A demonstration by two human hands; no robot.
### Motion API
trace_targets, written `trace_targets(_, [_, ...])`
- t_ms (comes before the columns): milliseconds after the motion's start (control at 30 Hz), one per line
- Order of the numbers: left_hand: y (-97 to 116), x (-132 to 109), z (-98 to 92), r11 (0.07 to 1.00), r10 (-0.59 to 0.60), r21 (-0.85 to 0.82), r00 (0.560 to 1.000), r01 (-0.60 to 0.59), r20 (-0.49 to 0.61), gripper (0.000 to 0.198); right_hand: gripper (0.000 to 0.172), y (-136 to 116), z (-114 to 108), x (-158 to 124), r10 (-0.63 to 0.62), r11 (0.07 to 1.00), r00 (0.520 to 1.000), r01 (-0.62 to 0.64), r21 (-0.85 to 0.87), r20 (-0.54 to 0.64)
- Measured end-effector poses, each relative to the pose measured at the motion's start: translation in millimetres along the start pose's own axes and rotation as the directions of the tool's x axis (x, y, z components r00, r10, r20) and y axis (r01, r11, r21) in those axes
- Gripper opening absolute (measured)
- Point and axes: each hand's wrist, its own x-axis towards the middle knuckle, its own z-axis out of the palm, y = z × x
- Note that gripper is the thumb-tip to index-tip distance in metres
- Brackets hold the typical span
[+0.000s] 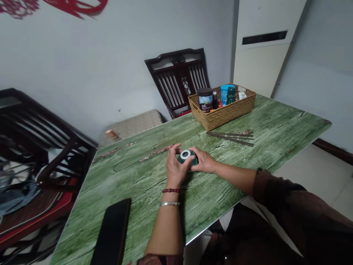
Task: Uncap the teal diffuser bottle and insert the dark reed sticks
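Observation:
A small, squat green glass diffuser bottle with a silver ring round its open neck stands between my hands near the middle of the table. My left hand curves round its left side, the thumb lying by the ring. From the right, my right hand grips the other side with fingers and thumb. Much of the glass is covered by my fingers. Beyond the right hand, several thin dark reed sticks lie loosely fanned on the table.
A woven basket of jars and bottles stands at the back right of the green wood-patterned table. A black phone lies at the near left. Dark wooden chairs stand behind and to the left. The table's front edge runs close to my body.

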Motion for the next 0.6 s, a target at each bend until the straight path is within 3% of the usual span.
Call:
trace_targets(400, [-1.0,0.5,-0.4,0.999,-0.015,-0.033,1.0,0.015,0.016,0.05,0.073,2.2,0.9,2.1,0.006,1.0,1.0,-0.006,-0.018,0.01])
trace_targets(467, [-5.5,-3.0,2.8,0.998,-0.021,-0.065,0.999,0.023,0.033,0.053,0.073,4.1,1.8,3.5,-0.008,1.0,1.0,0.008,-0.014,0.017])
trace_targets(600, [-14.8,-8.5,7.1,0.993,-0.003,-0.119,0.986,0.023,0.167,0.069,0.073,4.7,2.6,5.1,0.003,1.0,1.0,-0.002,-0.002,0.019])
